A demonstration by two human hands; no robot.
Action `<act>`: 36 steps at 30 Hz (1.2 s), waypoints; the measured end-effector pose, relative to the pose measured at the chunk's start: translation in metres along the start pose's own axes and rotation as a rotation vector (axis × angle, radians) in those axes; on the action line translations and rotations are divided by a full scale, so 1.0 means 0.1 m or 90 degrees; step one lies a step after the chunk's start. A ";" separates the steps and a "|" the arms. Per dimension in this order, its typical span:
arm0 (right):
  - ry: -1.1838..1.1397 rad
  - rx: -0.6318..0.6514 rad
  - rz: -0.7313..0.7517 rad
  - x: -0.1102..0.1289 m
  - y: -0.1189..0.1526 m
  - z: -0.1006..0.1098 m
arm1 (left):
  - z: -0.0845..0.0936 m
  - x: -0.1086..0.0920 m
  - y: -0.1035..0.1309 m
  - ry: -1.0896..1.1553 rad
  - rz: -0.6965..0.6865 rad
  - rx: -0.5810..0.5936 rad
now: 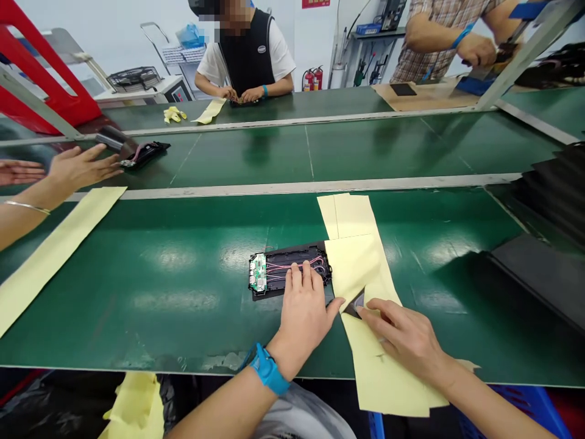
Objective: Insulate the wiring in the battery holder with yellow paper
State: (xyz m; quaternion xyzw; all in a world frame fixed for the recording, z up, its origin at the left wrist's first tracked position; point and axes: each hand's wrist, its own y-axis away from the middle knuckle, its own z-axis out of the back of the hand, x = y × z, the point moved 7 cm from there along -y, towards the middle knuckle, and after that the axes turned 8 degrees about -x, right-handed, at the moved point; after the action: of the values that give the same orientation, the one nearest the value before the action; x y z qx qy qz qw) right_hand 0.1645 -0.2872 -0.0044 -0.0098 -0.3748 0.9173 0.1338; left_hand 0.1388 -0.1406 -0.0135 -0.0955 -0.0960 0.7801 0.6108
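A black plastic casing [283, 285] lies on the green work surface, with a green circuit board [259, 272] at its left end and thin pink, red and dark wires running along it. My left hand [305, 317] rests on the casing, its fingers stretched flat over the wires and its thumb out toward the yellow paper. Sheets of yellow paper [393, 372] overlap just right of the casing. There my right hand [406, 335] has its fingertips closed at a small dark-grey corner [354, 305] showing between the sheets. What those fingers pinch is hidden.
Another person's hands [82, 164] reach in at left near a second black casing [145, 155]. A long yellow strip [55, 250] lies below them. Black sheets [543, 274] are stacked at right. Across the belt [283, 152], two people work at the far bench.
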 end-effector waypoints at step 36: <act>-0.123 0.028 -0.198 0.06 0.52 0.48 | -0.02 -0.07 -0.04 -0.028 -0.008 0.071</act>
State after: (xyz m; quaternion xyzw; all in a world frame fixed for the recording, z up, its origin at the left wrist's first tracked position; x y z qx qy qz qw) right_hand 0.1411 -0.3540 -0.0048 0.1392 -0.3625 0.8904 0.2374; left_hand 0.1448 -0.1465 -0.0138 -0.0438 -0.0661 0.7821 0.6181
